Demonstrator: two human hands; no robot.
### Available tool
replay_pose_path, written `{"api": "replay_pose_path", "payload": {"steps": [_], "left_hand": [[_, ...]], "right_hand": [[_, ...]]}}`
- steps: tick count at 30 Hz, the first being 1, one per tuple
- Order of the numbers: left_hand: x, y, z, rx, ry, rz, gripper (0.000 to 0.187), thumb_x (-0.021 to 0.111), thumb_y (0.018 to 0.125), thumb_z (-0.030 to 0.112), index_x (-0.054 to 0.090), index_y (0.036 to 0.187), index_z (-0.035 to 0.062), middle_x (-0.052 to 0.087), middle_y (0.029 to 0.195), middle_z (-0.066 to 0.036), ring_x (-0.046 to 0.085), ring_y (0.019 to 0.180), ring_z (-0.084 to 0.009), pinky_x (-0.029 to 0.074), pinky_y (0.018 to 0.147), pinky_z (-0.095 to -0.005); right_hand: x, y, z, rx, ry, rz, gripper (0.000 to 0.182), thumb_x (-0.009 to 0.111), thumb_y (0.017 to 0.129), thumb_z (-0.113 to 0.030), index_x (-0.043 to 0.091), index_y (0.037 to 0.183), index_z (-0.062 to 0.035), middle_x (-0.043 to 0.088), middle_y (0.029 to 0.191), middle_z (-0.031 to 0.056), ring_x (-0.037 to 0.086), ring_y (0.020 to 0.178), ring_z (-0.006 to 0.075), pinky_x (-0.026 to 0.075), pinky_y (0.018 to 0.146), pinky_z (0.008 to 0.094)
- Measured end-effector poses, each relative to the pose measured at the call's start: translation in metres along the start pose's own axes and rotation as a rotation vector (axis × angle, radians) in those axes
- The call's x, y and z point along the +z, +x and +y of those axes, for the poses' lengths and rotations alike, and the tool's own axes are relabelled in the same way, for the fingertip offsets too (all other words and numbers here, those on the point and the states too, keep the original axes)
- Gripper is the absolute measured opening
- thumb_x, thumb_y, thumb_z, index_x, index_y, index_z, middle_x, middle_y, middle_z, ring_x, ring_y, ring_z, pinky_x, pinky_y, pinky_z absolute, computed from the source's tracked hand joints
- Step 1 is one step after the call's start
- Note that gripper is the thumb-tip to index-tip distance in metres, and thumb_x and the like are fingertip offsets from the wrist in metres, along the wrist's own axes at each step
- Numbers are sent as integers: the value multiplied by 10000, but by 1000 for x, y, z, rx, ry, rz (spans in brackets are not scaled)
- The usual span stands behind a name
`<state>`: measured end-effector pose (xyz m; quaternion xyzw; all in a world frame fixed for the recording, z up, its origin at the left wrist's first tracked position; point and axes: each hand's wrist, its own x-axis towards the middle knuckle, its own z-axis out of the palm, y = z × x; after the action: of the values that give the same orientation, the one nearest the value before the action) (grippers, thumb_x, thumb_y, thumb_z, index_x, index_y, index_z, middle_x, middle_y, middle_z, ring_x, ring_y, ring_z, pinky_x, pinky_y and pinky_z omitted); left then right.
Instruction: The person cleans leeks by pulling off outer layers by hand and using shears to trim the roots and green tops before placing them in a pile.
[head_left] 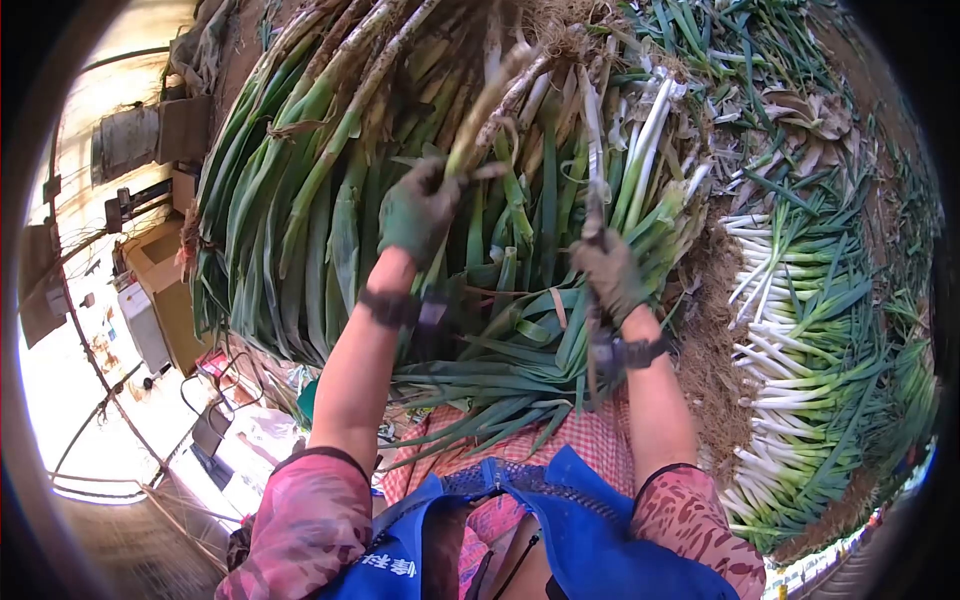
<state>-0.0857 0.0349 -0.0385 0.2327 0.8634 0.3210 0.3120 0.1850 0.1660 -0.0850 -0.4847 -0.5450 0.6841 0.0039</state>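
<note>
In a dirty green-palmed glove, my left hand (418, 208) is closed around a long unpeeled green onion (480, 115). Its root end points up and away from me, slightly smeared by motion. To the right, my gloved right hand (608, 268) is closed on a thin brownish strip of onion leaf (592, 355) that hangs below the fist. Both hands are over a large heap of unpeeled green onions (320, 200), with soil on the stalks and roots. Whitish stalks with peeled skin (645, 150) stand just beyond my right hand. Green leaves (500, 370) lie across my lap.
At right, a long row of clean white-stalked green onions (775, 370) lies on bare soil (715, 340). Dry peelings (800, 115) are scattered beyond it. Cardboard boxes (165, 260) and a metal frame (90, 350) stand at left.
</note>
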Motion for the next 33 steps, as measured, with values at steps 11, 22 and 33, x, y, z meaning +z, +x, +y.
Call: {"api": "replay_pose_path", "payload": {"steps": [11,22,33], "left_hand": [[-19,-75,-43,-298,610,-68,728,794,756,461,572,1327,67,646,1235,-247,626,1135,-427,507,961,-489],[17,-70,-34,-288,369,-21,562,792,761,376,662,1216,74,661,1214,-184,652,1114,-362,516,951,-459],[14,-87,-33,-204,192,90,435,723,862,303,654,1194,31,732,1022,-203,712,977,-357,538,878,-407]], "right_hand": [[86,-98,-44,5,-76,-386,298,666,915,-275,639,1029,-2,703,842,145,704,794,241,531,707,353],[99,-85,-17,2,-251,-237,241,679,888,-223,614,1008,-24,663,806,70,618,674,134,502,629,314],[109,-102,-6,-17,-226,-212,346,664,903,-295,643,1084,-2,689,844,197,703,839,309,533,788,386]]}}
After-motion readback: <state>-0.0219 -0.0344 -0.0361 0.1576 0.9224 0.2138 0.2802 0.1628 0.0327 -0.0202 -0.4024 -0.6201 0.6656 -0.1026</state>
